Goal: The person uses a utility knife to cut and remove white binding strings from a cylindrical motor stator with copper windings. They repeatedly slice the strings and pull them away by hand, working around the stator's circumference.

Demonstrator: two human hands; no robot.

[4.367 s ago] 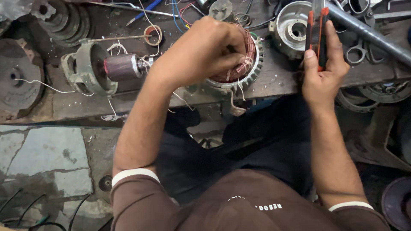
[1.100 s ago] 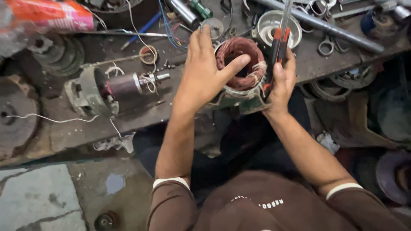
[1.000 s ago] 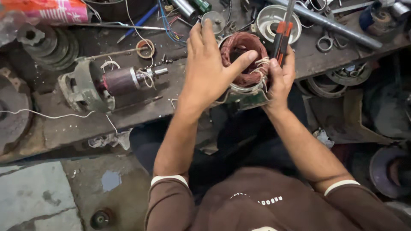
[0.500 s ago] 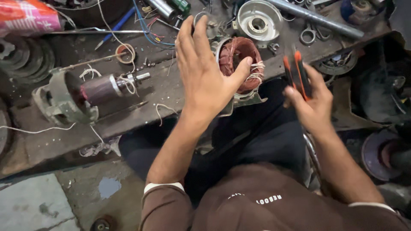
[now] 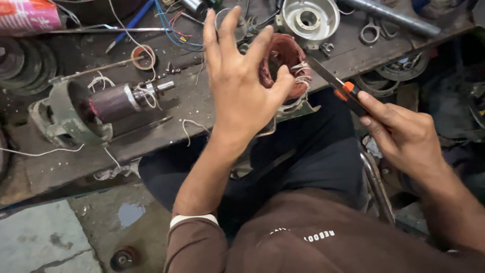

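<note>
Fingers spread, my left hand [image 5: 242,96] braced the copper-wound stator [image 5: 285,63], thumb hooked on its rim to steady it. My right hand [image 5: 404,139] pinched an orange-handled knife [image 5: 336,85], blade aimed at the windings.

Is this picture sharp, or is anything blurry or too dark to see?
Head view: mostly sharp; the left hand, copper-wound stator and the knife in the right hand read clearly. Soft, even light without glare; the right edge beyond the bench sinks into shadow.
</note>
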